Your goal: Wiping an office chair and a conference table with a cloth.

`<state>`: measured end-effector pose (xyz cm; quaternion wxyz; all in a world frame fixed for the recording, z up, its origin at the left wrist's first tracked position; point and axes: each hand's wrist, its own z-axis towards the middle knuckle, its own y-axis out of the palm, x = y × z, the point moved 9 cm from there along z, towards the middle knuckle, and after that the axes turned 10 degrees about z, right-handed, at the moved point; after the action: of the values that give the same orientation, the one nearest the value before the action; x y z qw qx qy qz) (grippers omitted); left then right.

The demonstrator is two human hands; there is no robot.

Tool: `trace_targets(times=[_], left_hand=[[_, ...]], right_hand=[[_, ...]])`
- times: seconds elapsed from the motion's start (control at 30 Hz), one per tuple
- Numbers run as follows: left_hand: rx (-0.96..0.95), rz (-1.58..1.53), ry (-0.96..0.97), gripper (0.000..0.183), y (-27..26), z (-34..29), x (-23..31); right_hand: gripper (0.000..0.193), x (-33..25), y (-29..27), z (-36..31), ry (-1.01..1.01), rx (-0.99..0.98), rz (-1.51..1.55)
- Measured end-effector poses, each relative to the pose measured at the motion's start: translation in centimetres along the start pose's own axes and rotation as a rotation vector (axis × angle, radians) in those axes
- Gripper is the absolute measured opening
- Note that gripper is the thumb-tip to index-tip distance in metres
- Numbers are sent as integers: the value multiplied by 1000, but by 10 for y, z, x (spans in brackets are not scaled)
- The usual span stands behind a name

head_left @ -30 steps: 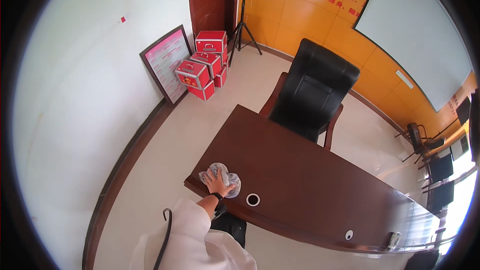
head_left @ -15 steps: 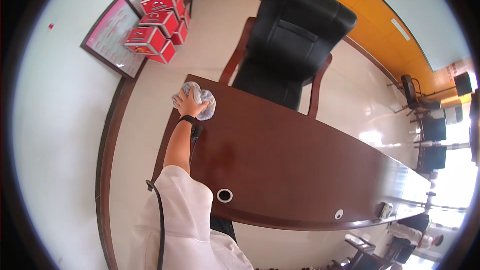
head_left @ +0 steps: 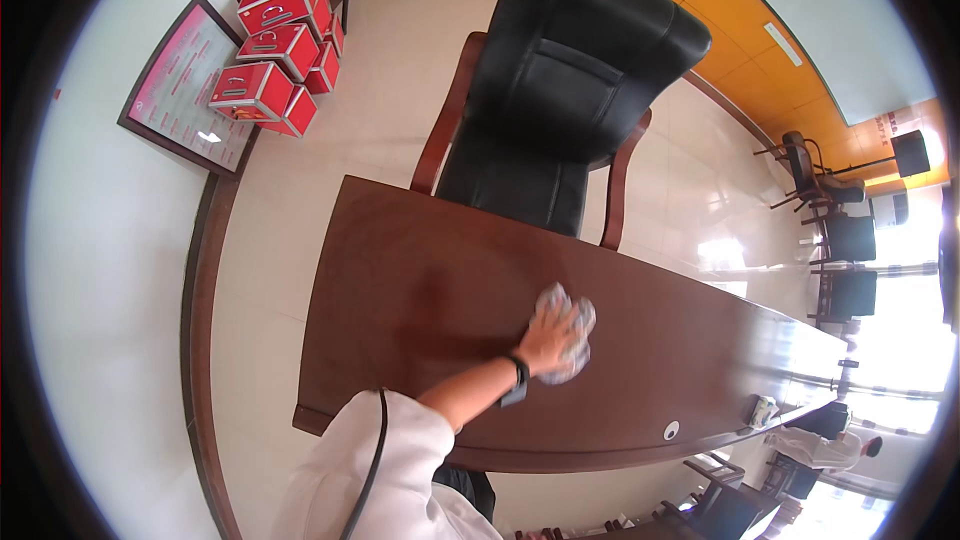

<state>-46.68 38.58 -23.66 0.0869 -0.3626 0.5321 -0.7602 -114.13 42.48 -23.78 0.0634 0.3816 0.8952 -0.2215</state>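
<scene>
My left hand (head_left: 552, 342) presses a crumpled grey-white cloth (head_left: 572, 368) onto the brown wooden desk (head_left: 400, 240). The fingers spread over the cloth and point away to the right; cloth bulges out beyond the fingertips and beside the palm. A dark band (head_left: 520, 372) circles the wrist, and a light sleeve (head_left: 400, 440) covers the upper arm. The arm reaches in from the lower left, across the near part of the desktop. My right hand is out of view.
A black chair (head_left: 560, 70) with wooden armrests stands against the desk's far side. Red cases (head_left: 255, 90) are stacked by a framed board (head_left: 180, 90) at the left wall. A white-rimmed round fitting (head_left: 671, 430) and a small box (head_left: 763, 410) sit toward the desk's right. Another person (head_left: 820, 448) is far right.
My left hand and the cloth have moved from the desk's far left corner to the right and nearer. The arm now covers the round dark fitting seen before. The view has shifted slightly.
</scene>
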Motion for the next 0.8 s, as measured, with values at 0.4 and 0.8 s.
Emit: trace_targets(times=[0.4, 0.8], left_hand=[[178, 381, -693, 76, -165, -47, -263], [76, 257, -501, 75, -82, 7, -172]], right_hand=[[18, -212, 77, 100, -620, -146, -387], [44, 82, -37, 2, 236, 179, -177]])
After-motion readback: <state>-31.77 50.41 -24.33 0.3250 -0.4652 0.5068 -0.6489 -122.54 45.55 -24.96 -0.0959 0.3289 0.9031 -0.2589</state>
